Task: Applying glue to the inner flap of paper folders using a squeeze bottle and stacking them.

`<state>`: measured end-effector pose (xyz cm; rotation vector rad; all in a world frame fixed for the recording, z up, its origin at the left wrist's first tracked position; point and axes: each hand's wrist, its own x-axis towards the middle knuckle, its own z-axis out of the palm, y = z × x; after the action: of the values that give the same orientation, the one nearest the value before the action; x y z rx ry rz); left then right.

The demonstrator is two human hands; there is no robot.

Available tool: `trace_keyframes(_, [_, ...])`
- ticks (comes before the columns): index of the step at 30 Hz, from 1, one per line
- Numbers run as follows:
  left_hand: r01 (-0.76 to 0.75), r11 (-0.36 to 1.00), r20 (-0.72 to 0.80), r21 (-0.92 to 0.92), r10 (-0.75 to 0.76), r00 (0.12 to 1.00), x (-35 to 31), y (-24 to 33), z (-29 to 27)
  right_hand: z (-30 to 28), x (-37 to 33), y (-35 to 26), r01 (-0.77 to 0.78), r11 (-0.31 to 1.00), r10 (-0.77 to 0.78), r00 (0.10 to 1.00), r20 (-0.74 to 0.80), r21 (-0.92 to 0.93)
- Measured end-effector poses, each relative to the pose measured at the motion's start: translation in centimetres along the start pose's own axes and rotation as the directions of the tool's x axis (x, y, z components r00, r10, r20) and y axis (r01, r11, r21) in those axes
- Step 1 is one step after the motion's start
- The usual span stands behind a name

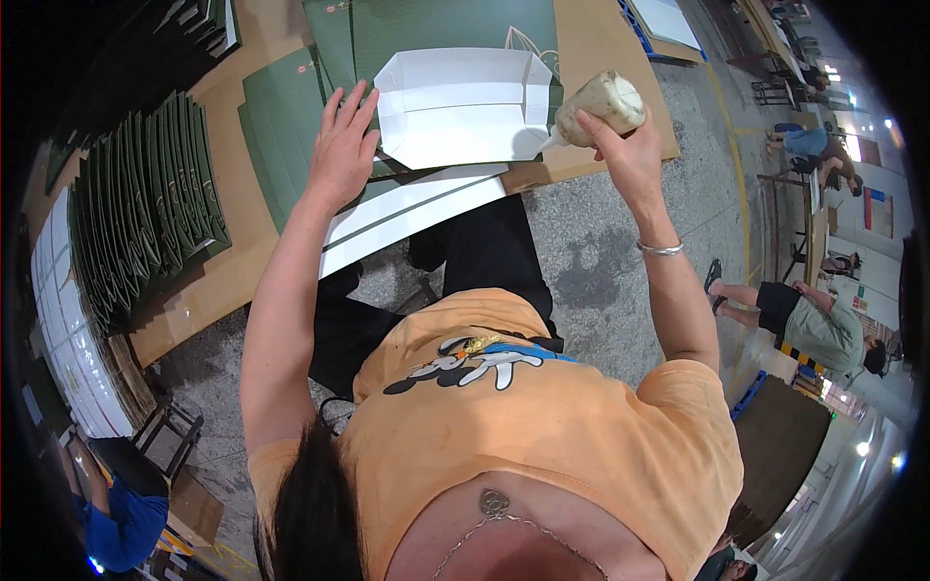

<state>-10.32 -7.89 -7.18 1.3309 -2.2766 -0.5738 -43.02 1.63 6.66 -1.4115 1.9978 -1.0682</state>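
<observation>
A folded paper bag blank (460,107), white inside and green outside, lies in front of me with its flaps creased up around a long panel. My left hand (344,145) rests at its left edge, fingers stretched out and holding nothing. Gripped in my right hand (628,155) is a stained, cream-coloured glue bottle (603,102), tipped so that its narrow nozzle (552,142) points down at the lower right corner of the blank. Whether the nozzle touches the paper I cannot tell. Beneath lie green sheets (281,126) and white-edged blanks (417,208).
A brown work table (620,48) carries it all. On its left stands a row of folded green bags (150,194), beside a long white stack (77,320). A person in blue (126,513) is at the lower left; several people are at the right, beyond the grey floor (601,261).
</observation>
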Motion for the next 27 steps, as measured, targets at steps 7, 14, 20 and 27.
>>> trace_keyframes(7, [-0.001,1.0,0.005,-0.004,0.001,1.0,0.1,0.1,0.0,-0.7,1.1,1.3,0.054,0.998,-0.055,0.996,-0.072,-0.009])
trace_keyframes(14, [0.003,1.0,-0.002,-0.005,-0.003,1.0,0.0,0.2,-0.1,-1.0,1.5,0.6,0.026,0.997,-0.018,0.994,-0.111,0.066])
trace_keyframes(20, [0.007,1.0,0.0,0.006,-0.007,1.0,0.0,0.1,-0.1,-1.2,1.8,0.3,0.017,0.997,-0.005,0.986,-0.166,0.071])
trace_keyframes(27, [-0.006,1.0,-0.005,-0.015,0.006,1.0,0.0,0.3,0.1,-0.5,1.4,0.6,0.047,0.996,-0.035,0.987,-0.157,0.077])
